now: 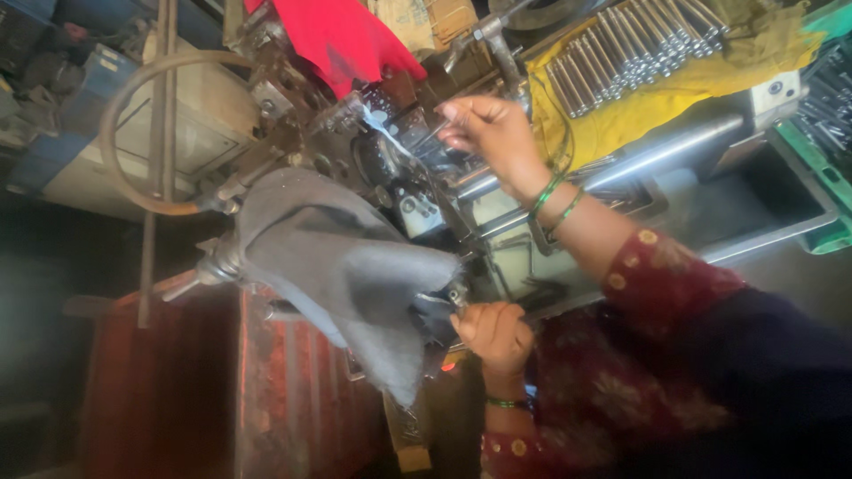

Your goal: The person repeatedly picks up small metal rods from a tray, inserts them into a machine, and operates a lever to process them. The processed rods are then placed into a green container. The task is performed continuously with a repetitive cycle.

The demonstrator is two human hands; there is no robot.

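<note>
Your machine bench (497, 257) runs across the middle of the frame, with a grey cloth (346, 266) draped over its left part, a yellow cloth (639, 106) at upper right bearing a row of metal rods (630, 44).

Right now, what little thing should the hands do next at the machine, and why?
Probably slip the thin metal piece pinched in the upper hand into the machine's holder, a guess. That hand hovers right beside it, while the lower hand grips a handle under the grey cloth, seemingly ready to work it.
</note>
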